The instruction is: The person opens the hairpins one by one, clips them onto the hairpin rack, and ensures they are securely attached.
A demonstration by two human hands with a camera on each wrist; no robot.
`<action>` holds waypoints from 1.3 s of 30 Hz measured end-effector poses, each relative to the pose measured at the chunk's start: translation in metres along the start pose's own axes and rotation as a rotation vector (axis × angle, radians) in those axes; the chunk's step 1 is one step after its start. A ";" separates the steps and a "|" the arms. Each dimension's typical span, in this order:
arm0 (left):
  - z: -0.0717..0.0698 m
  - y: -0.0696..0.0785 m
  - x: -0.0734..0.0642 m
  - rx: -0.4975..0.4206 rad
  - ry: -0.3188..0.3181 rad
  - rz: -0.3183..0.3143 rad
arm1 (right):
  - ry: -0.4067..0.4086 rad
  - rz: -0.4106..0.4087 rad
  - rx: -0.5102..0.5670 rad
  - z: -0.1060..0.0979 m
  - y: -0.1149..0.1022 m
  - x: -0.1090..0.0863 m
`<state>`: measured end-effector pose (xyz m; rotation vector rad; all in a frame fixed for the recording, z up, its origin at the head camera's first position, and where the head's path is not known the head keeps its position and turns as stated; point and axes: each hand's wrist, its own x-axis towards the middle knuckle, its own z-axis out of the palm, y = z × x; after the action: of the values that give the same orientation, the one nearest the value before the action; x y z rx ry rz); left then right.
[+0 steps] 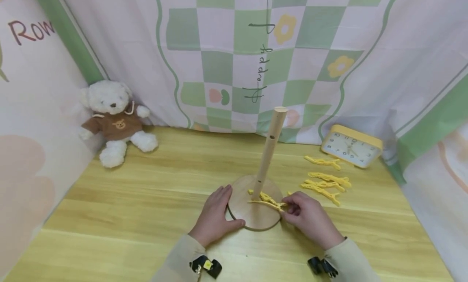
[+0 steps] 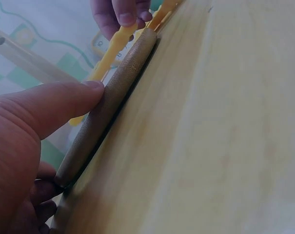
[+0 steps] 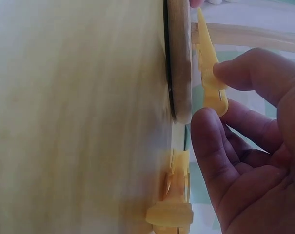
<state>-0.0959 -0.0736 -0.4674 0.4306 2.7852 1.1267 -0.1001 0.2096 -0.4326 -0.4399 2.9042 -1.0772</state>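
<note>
With our right hand [image 1: 308, 217] (the nearer) we pinch the yellow clip [image 3: 209, 73], long axis toward ten o'clock, left hand [image 1: 216, 215] gripping the base [image 1: 256, 222] at eight.

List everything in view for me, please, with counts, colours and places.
wooden stand: one, light brown, centre
held clip: one, yellow, at stand's base
loose clips: several overlapping, yellow, right of stand
clock: one, yellow and white, rear right
teddy bear: one, white, brown top, rear left
printed cloth: count unclear, white and green, behind and alongside
table: one, yellowish wood, beneath stand
sleeves: two, beige, forearms
wristbands: two, black, wrists
left hand: one, bare, gripping base's left edge
right hand: one, bare, pinching held clip
</note>
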 end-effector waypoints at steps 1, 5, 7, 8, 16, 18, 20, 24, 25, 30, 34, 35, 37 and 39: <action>0.000 0.000 0.000 0.001 0.001 0.000 | 0.001 -0.002 -0.002 0.000 0.000 0.000; 0.000 -0.001 0.000 0.010 0.008 0.005 | 0.001 -0.008 0.001 0.000 0.001 0.002; 0.000 0.000 0.000 0.010 0.009 0.007 | -0.002 -0.010 0.007 -0.001 0.001 0.003; -0.001 0.000 0.000 0.011 0.009 0.008 | -0.003 -0.011 0.011 -0.001 0.001 0.003; -0.002 0.000 0.000 0.027 0.007 0.017 | -0.018 0.011 0.033 -0.001 0.002 0.005; -0.002 0.000 -0.001 0.031 0.007 0.018 | -0.020 0.016 0.029 -0.001 0.002 0.006; -0.002 -0.001 -0.001 0.032 0.007 0.018 | -0.019 0.014 0.026 -0.001 0.002 0.007; -0.002 -0.002 -0.001 0.027 0.009 0.018 | -0.021 0.008 0.029 0.000 0.001 0.008; -0.002 -0.002 -0.001 0.025 0.009 0.018 | -0.021 0.007 0.028 0.000 0.001 0.008; 0.000 -0.003 0.000 0.027 0.004 0.019 | -0.022 0.016 0.020 0.000 0.001 0.009; 0.001 -0.002 0.000 0.028 0.003 0.012 | -0.038 0.018 0.018 0.000 0.000 0.009; 0.001 -0.002 0.000 0.027 0.003 0.011 | -0.043 0.019 0.014 0.000 -0.001 0.010; 0.001 -0.001 0.000 0.021 0.001 0.011 | -0.052 0.023 0.007 0.000 -0.002 0.010; 0.001 -0.001 0.000 0.014 0.000 0.014 | -0.057 0.029 -0.003 -0.001 -0.003 0.010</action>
<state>-0.0958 -0.0740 -0.4686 0.4522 2.7965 1.1103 -0.1090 0.2054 -0.4297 -0.4204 2.8542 -1.0396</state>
